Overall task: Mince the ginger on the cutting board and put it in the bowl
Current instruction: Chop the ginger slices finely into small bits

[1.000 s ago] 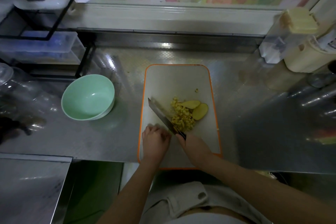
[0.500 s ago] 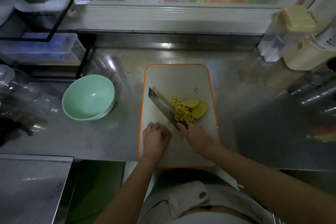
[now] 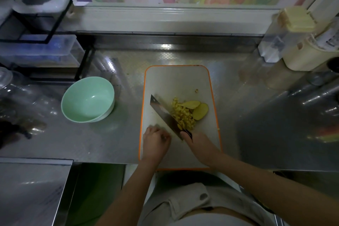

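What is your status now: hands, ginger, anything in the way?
Right hand grips knife, blade against minced ginger. Left hand curled on cutting board, holds nothing. Two ginger slices uncut; bowl empty. Nothing between board and bowl.

I see the ginger (image 3: 183, 115) as a loose yellow heap of small bits mid-way down the white, orange-rimmed cutting board (image 3: 176, 79). The knife (image 3: 165, 115) blade runs along its left edge, and two uncut oval slices (image 3: 200, 111) overlap at its right. The mint-green bowl (image 3: 86, 97) stands upright left of the board, apart from it.
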{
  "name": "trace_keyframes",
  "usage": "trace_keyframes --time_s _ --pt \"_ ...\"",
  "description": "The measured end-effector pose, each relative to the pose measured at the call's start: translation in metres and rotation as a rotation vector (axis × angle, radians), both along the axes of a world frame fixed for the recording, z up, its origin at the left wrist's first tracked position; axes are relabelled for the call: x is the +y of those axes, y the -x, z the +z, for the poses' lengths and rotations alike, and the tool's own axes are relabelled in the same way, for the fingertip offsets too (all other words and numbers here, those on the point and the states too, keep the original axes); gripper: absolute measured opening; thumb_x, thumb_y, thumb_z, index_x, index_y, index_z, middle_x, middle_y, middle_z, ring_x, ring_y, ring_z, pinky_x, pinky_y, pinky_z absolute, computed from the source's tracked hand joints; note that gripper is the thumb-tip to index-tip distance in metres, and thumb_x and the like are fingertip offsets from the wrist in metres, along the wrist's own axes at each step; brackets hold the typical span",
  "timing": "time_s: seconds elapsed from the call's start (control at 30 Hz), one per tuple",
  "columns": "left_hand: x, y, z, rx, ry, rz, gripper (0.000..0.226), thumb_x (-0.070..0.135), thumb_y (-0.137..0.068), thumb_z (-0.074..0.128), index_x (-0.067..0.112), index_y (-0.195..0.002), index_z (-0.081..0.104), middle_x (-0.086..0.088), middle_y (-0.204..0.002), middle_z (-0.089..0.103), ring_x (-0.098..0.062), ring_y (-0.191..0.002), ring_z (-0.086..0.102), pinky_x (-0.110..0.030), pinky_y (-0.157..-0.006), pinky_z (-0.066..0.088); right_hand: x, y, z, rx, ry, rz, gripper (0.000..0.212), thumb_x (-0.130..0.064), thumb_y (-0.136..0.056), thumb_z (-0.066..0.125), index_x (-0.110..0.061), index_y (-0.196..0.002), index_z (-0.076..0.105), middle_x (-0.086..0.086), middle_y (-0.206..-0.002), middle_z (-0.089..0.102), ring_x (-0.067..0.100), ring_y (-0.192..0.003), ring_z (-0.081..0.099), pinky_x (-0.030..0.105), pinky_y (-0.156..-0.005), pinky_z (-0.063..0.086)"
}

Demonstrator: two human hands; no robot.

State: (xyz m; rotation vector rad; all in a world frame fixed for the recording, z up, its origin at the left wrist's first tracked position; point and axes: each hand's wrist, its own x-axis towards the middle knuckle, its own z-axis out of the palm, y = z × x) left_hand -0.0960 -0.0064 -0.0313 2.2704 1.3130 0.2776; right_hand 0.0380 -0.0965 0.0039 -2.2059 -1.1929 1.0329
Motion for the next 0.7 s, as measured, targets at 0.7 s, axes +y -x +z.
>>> trace_keyframes --time_s 0.7 --pt "0.002 0.004 -0.003 -0.016 -0.029 -0.065 0.002 0.021 -0.076 0.071 0.022 -0.077 0.072 0.0 -0.08 0.063 -0.024 -0.084 0.048 -0.024 -0.065 0.019 0.006 0.004 -0.009 -0.035 0.072 0.034 0.038 -0.041 -0.098 0.037 -0.011 -0.082 0.054 0.017 -0.09 0.065 0.032 -0.084 0.062 0.028 -0.064 0.035"
